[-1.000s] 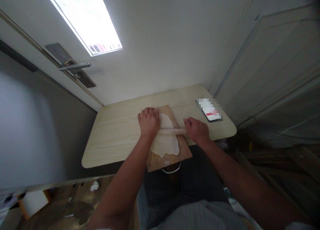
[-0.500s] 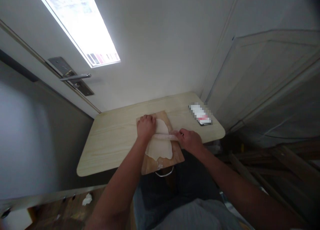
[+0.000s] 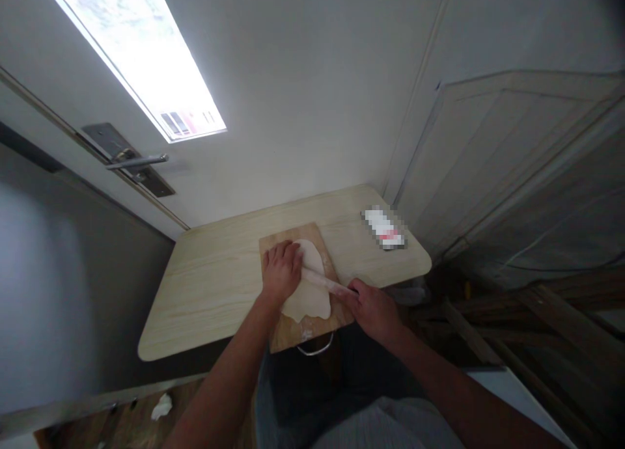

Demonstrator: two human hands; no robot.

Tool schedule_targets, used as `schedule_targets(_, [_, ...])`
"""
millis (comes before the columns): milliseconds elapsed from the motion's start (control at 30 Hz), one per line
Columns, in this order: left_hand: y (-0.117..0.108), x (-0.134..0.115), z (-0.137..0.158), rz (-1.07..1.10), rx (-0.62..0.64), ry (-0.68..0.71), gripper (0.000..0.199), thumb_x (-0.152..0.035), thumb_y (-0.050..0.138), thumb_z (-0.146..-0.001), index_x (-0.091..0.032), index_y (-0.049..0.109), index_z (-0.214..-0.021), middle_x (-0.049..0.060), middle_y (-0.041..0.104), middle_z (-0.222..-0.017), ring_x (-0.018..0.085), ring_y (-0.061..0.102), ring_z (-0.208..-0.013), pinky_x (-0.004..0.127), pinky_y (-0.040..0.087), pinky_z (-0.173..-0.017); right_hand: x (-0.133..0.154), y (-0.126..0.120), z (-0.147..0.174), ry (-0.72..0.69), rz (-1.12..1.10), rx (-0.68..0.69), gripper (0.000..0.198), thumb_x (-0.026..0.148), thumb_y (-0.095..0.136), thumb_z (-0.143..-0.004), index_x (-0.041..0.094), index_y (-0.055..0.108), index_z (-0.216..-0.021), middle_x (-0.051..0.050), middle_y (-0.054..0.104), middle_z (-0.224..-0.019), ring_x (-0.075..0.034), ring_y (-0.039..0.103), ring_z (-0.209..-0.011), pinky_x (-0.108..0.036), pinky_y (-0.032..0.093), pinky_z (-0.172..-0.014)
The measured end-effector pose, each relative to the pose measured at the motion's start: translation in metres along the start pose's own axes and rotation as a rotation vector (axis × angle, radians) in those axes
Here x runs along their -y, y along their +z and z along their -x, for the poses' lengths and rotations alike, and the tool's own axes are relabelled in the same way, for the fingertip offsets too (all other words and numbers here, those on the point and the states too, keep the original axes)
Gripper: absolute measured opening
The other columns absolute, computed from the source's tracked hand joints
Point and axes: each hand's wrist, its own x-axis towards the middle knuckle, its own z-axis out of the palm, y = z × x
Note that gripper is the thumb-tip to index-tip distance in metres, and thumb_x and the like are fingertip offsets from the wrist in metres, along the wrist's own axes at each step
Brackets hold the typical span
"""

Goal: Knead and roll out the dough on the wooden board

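Pin (image 3: 320, 280) lying across the dough (image 3: 308, 302) on its board (image 3: 288, 336), its axis slanting bodyward to the right; right hand (image 3: 374, 307) clamped on the nearer end, left hand (image 3: 282, 267) over the farther, grip hidden.

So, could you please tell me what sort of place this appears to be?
Probably a room in a home: there's a door with a handle, and dough on a board at a table.

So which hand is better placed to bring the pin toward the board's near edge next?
Probably the right hand: the rolling pin slants over the dough, and the end it holds lies closer to that edge of the board. The left hand is farther away.
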Motion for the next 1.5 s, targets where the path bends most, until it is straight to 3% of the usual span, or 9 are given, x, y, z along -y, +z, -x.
schedule_targets(167, [0.002, -0.005, -0.008, -0.070, 0.066, -0.001, 0.046, -0.041, 0.029, -0.102, -0.031, 0.047, -0.144, 0.005, 0.045, -0.153, 0.028, 0.033, -0.144, 0.060, 0.020, -0.117, -0.006, 0.000, 0.004, 0.011, -0.017, 0.042, 0.045, 0.065, 0.041, -0.094, 0.025, 0.059, -0.085, -0.003, 0.070, -0.075, -0.020, 0.066, -0.070, -0.027, 0.027, -0.056])
schedule_targets(500, [0.012, -0.014, -0.034, -0.059, 0.108, 0.027, 0.048, -0.043, 0.024, -0.102, -0.035, 0.045, -0.145, 0.002, 0.042, -0.155, 0.028, 0.029, -0.146, 0.058, 0.018, -0.119, -0.022, -0.002, -0.002, 0.018, -0.102, 0.049, 0.045, 0.065, 0.042, -0.093, 0.025, 0.059, -0.082, -0.001, 0.068, -0.071, -0.019, 0.064, -0.068, -0.027, 0.031, -0.057])
schedule_targets(900, [0.016, -0.022, -0.053, -0.074, 0.149, 0.042, 0.051, -0.048, 0.015, -0.102, -0.039, 0.043, -0.144, -0.001, 0.043, -0.154, 0.026, 0.032, -0.143, 0.059, 0.020, -0.118, -0.031, -0.002, -0.010, 0.063, -0.168, 0.025, 0.049, 0.068, 0.041, -0.091, 0.024, 0.061, -0.082, -0.001, 0.067, -0.070, -0.018, 0.060, -0.064, -0.026, 0.030, -0.055])
schedule_targets(1267, [0.024, -0.029, -0.069, -0.041, 0.125, 0.061, 0.049, -0.046, 0.021, -0.102, -0.034, 0.051, -0.138, 0.004, 0.049, -0.148, 0.030, 0.038, -0.138, 0.064, 0.023, -0.114, -0.039, -0.006, -0.014, 0.073, -0.148, -0.016, 0.048, 0.067, 0.040, -0.093, 0.024, 0.062, -0.087, -0.003, 0.067, -0.071, -0.020, 0.062, -0.067, -0.027, 0.033, -0.059])
schedule_targets(1500, [0.027, -0.037, -0.086, -0.027, 0.123, 0.075, 0.046, -0.045, 0.025, -0.102, -0.032, 0.052, -0.137, 0.005, 0.050, -0.147, 0.029, 0.039, -0.137, 0.062, 0.024, -0.114, -0.048, -0.009, -0.022, 0.062, -0.258, 0.011, 0.049, 0.067, 0.040, -0.092, 0.023, 0.061, -0.084, -0.002, 0.064, -0.067, -0.019, 0.061, -0.066, -0.028, 0.037, -0.061])
